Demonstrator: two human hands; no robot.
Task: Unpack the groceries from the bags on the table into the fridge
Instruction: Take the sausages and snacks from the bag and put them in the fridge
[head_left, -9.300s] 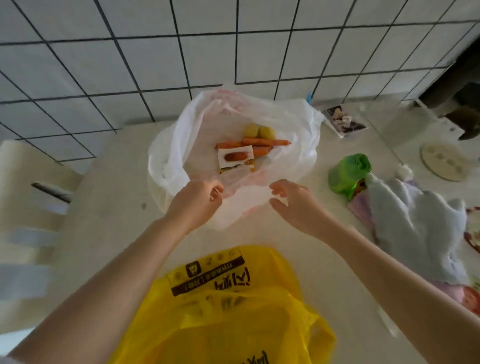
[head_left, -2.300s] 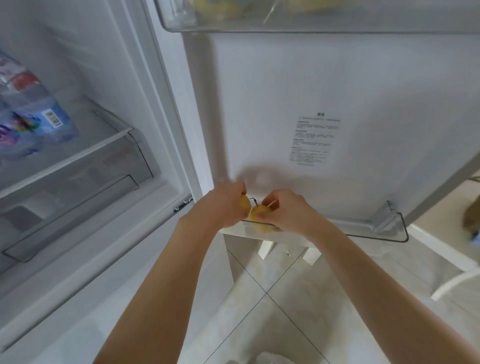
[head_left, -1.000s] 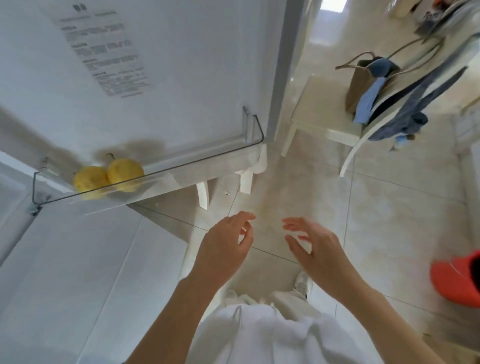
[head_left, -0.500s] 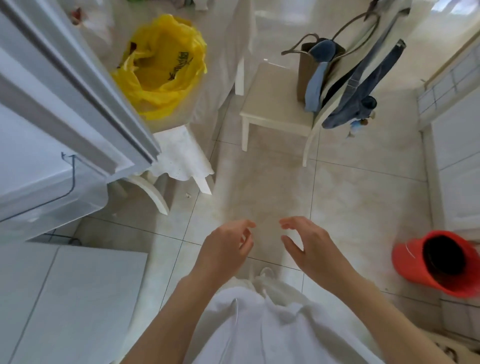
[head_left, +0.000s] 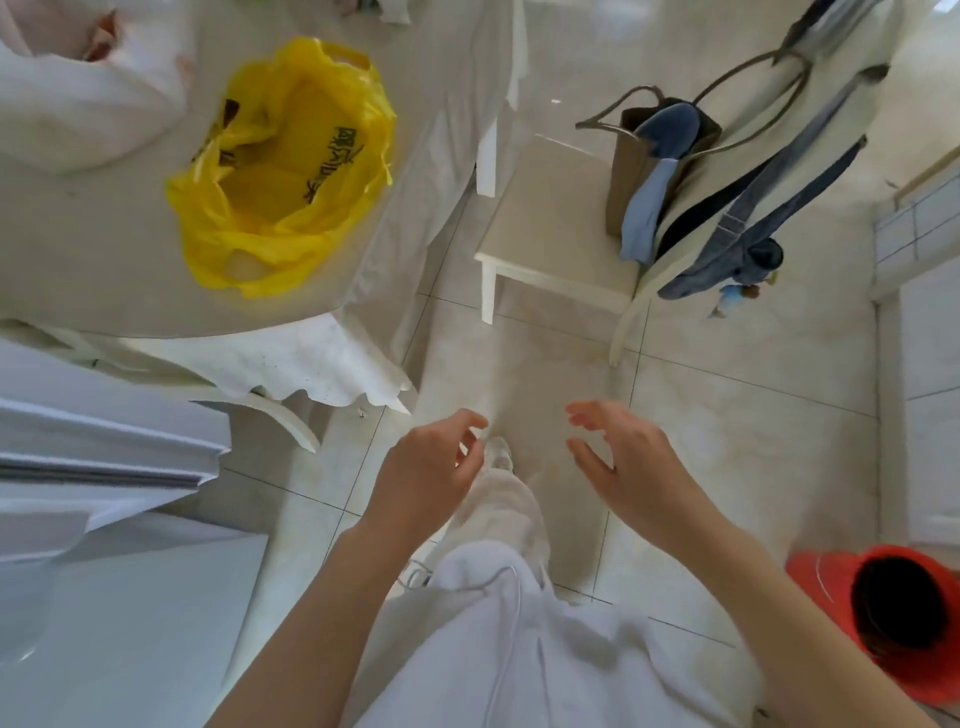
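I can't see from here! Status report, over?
Left hand and right hand empty, open. Yellow bag waiting on table. Path clear, chair off right.

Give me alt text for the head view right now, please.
Both hands, left hand and right hand, hang open and empty over the tiled floor. Ahead-left, a yellow bag sits open on the table beside a white bag; the fridge door edge shows at left.
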